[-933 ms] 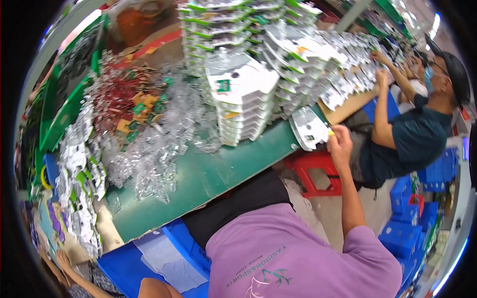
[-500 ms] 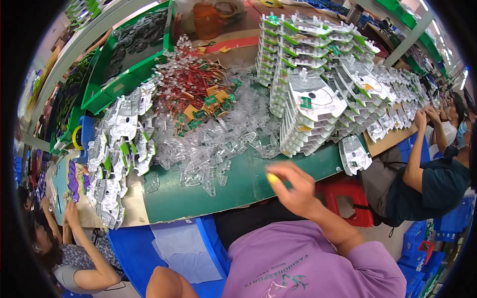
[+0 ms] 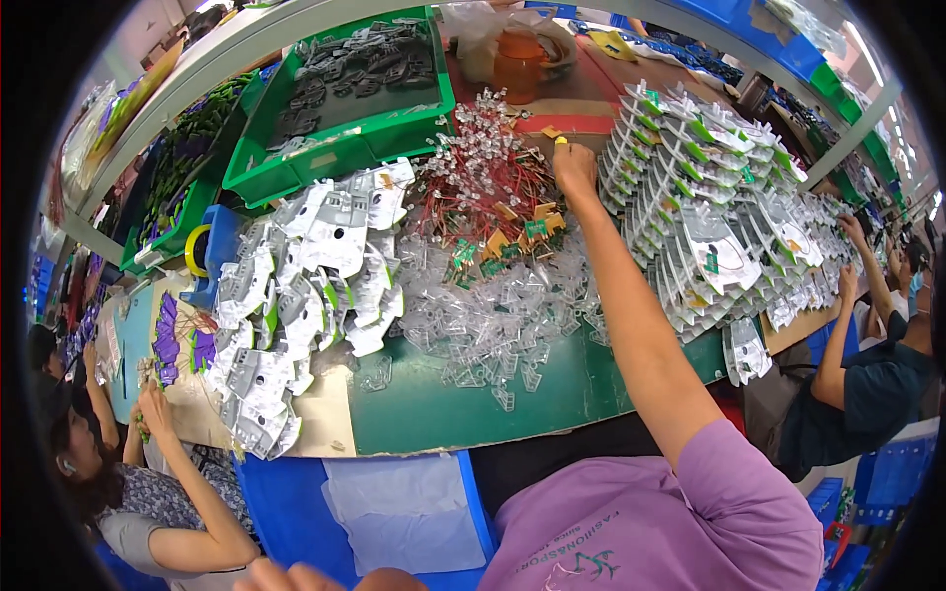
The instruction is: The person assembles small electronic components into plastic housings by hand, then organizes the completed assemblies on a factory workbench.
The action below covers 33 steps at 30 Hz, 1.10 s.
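At the far side of the green bench (image 3: 434, 419), between the red-wired clear bulbs (image 3: 483, 163) and the tall stacks of white housings (image 3: 714, 258), the right hand (image 3: 574, 169) is held out, a yellow finger cover (image 3: 561, 141) just beside a small orange board (image 3: 551, 131). Its grip looks narrow, the fingertips drawn together; whether anything is pinched there cannot be told. By the lower border, the left hand (image 3: 286, 577) is blurred and cut off, so its grip cannot be read. As far as can be judged, much has been done: green boards and thin wires are seen on some stacked housings. Left loose are the heap of white shells (image 3: 335, 236), the clear plastic pieces (image 3: 493, 325) and the orange and green circuit boards (image 3: 537, 229). One single housing (image 3: 746, 352) is set apart at the near edge, with little margin around it. Open room is offered mainly by the bare green strip in front of the clear pieces; farther back, the forearm is closely bordered by the stacks on its right, and the left rear is bounded by a green bin (image 3: 335, 155).
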Each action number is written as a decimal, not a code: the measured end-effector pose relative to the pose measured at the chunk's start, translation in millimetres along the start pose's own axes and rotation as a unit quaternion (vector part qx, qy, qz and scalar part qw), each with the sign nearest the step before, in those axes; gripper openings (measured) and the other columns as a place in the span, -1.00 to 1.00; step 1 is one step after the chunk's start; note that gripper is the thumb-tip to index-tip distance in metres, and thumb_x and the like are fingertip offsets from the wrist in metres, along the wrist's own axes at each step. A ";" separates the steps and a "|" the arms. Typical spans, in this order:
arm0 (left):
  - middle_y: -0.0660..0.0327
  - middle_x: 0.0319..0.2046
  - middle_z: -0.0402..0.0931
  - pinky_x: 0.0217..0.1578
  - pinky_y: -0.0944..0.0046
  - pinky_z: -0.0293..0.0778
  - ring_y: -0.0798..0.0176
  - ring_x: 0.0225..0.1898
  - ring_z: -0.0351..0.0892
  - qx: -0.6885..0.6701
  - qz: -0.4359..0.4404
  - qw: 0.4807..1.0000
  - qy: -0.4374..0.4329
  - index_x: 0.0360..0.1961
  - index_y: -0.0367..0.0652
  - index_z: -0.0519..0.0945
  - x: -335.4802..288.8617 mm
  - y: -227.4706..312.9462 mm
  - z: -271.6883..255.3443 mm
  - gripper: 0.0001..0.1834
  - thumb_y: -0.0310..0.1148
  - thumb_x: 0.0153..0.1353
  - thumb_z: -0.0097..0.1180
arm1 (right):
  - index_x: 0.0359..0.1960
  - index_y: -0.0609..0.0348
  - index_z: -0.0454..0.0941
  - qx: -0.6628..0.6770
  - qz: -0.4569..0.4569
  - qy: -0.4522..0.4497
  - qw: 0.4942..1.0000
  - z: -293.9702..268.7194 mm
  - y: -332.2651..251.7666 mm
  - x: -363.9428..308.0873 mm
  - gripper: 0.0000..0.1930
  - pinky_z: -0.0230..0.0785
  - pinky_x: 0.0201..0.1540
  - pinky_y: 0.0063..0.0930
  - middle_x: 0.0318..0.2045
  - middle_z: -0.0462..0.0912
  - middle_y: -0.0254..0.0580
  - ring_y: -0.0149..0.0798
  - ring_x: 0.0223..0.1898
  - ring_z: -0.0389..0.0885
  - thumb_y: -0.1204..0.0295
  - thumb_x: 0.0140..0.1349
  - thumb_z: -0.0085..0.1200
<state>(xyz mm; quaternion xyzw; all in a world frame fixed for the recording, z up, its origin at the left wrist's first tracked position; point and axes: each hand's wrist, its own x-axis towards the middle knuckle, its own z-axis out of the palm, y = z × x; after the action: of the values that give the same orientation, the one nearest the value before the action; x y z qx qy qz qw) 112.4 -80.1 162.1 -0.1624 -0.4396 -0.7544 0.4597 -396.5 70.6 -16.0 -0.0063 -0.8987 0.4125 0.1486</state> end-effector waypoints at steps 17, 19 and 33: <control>0.21 -0.06 0.52 -0.01 0.40 0.43 0.43 -0.08 0.50 0.070 -0.461 0.884 -0.032 0.17 -0.31 0.42 -37.5 -192.1 -9.6 -0.63 -0.48 0.37 0.07 | -0.01 0.26 0.30 0.491 0.059 -0.331 0.803 -161.3 -39.8 -249.6 -0.76 0.11 -0.50 -0.71 -0.48 0.48 -0.32 -0.61 -0.53 0.30 0.63 0.28 -0.15; 0.22 -0.06 0.51 0.00 0.40 0.43 0.43 -0.09 0.50 0.091 -0.455 0.885 -0.049 0.18 -0.31 0.41 -41.7 -196.1 -5.4 -0.62 -0.48 0.37 0.07 | -0.02 0.26 0.29 0.485 0.057 -0.352 0.798 -167.1 -30.6 -252.1 -0.76 0.13 -0.49 -0.71 -0.47 0.48 -0.32 -0.60 -0.52 0.31 0.63 0.28 -0.15; 0.18 -0.27 0.63 -0.18 0.41 0.53 0.41 -0.24 0.61 0.249 -0.343 0.905 -0.040 -0.21 -0.31 0.63 -69.0 -205.0 17.3 -0.83 -0.57 0.16 0.29 | -0.25 0.33 0.60 0.289 -0.180 -0.323 0.883 -186.4 -11.0 -252.5 -0.84 0.47 -0.36 -0.66 -0.36 0.61 -0.29 -0.53 -0.37 0.60 0.72 0.12 0.12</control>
<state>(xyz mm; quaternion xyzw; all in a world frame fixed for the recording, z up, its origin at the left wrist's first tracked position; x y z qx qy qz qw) -25.6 11.1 21.6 0.0876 -0.6599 -0.7241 0.1802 -103.2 167.3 40.8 0.3320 -0.7239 0.5991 -0.0826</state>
